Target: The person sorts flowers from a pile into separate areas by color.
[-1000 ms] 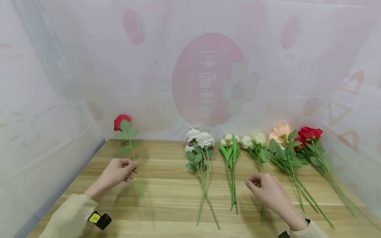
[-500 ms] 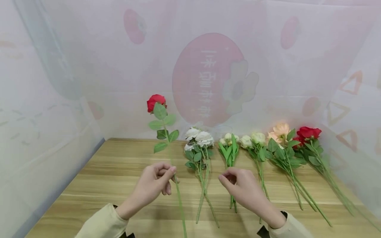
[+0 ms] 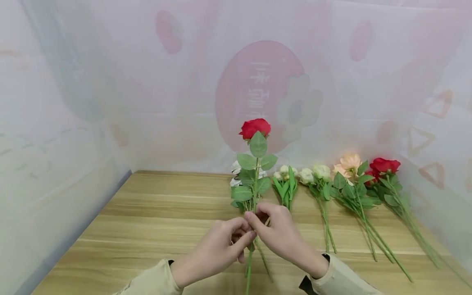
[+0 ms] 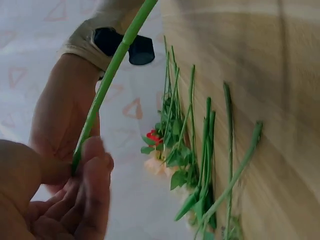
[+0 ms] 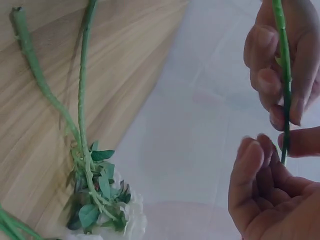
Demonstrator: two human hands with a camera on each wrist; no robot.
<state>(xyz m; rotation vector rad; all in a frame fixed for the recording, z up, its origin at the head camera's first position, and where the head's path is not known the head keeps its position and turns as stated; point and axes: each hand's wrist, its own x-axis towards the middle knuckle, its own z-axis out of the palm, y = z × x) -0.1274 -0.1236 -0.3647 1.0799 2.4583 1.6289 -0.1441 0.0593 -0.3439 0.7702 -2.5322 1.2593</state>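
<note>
A red rose (image 3: 255,128) with green leaves stands upright in front of the person, its long stem running down between both hands. My left hand (image 3: 221,248) pinches the stem between thumb and fingers. Just above it, my right hand (image 3: 278,235) has its thumb and curled fingers around the same stem, the two hands nearly touching. In the right wrist view, the right thumb (image 5: 304,142) lies against the stem. White flowers (image 5: 132,220) with crossing stems lie on the table behind the rose, partly hidden by it and the hands in the head view.
On the wooden table (image 3: 147,213), a row runs rightward: tulip-like flowers with green leaves (image 3: 285,190), pale green-white flowers (image 3: 320,173), peach flowers (image 3: 348,164) and red roses (image 3: 383,164). A printed cloth (image 3: 184,90) hangs behind the table.
My left hand has carried the red rose from the left side to the middle, in front of the white flowers. My right hand has moved left to meet its stem.
</note>
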